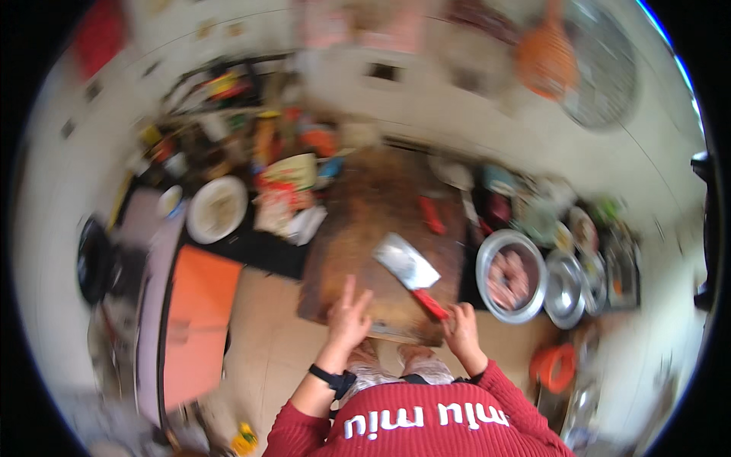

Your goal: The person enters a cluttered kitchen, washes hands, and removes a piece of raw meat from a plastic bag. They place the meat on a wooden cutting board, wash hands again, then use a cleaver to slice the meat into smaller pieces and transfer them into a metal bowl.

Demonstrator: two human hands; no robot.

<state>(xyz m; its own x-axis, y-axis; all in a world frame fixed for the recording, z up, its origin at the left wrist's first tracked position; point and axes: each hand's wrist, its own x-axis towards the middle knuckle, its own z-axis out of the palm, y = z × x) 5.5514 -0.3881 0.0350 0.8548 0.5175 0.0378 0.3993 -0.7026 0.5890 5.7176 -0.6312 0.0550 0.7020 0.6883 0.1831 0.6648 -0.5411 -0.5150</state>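
Note:
A cleaver point(406, 261) with a broad metal blade and a red handle is at the near part of a worn wooden chopping board point(354, 211). The fingers of my right hand point(462, 331) are closed at the butt end of its handle. My left hand point(349, 315) hovers over the board's near left edge, fingers apart and nothing in it. Farther back on the board lies a second red-handled tool point(431, 215), too blurred to name. Right of the board, a metal basin point(484, 285) holds pieces of raw meat point(508, 279).
Metal bowls point(564, 288) stand right of the basin. On the left are a white bowl point(216, 210), plastic bags point(288, 197) and an orange panel point(197, 331). An orange strainer point(547, 60) hangs on the wall. A red-orange plastic container point(554, 367) sits low at right.

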